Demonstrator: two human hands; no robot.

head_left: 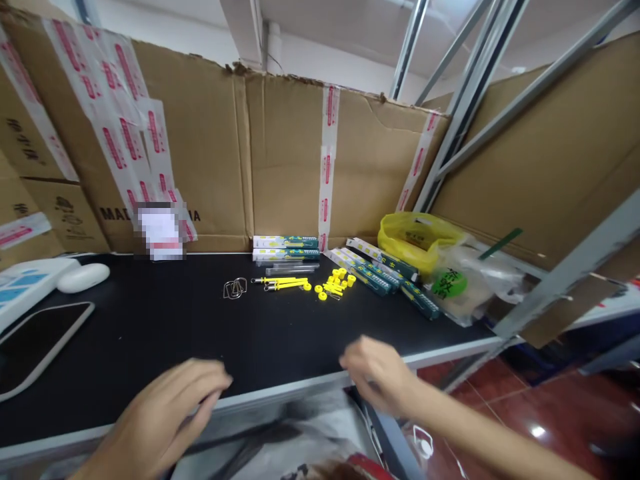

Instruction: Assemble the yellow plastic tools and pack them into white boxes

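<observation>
My left hand (pixel 173 407) hovers over the front edge of the black table, fingers loosely bent, thumb apart, nothing in it. To the right, my right hand (pixel 377 373), slightly blurred, hangs by the same edge, loosely curled with no object visible in it. Farther back lie yellow sticks with dark tips (pixel 285 284), a cluster of small yellow parts (pixel 337 283), wire rings (pixel 235 288) and clear tubes (pixel 293 269). Two green-and-white boxes (pixel 286 249) stand against the cardboard; several more boxes (pixel 370 270) lie to their right. Neither hand touches any of these.
A yellow bag (pixel 417 240) and a clear plastic bag (pixel 463 283) sit at the back right beside a metal frame (pixel 570 260). On the left are a phone (pixel 40 343), a white rounded object (pixel 83 277) and a white box (pixel 30 287). Cardboard (pixel 285 160) walls the back.
</observation>
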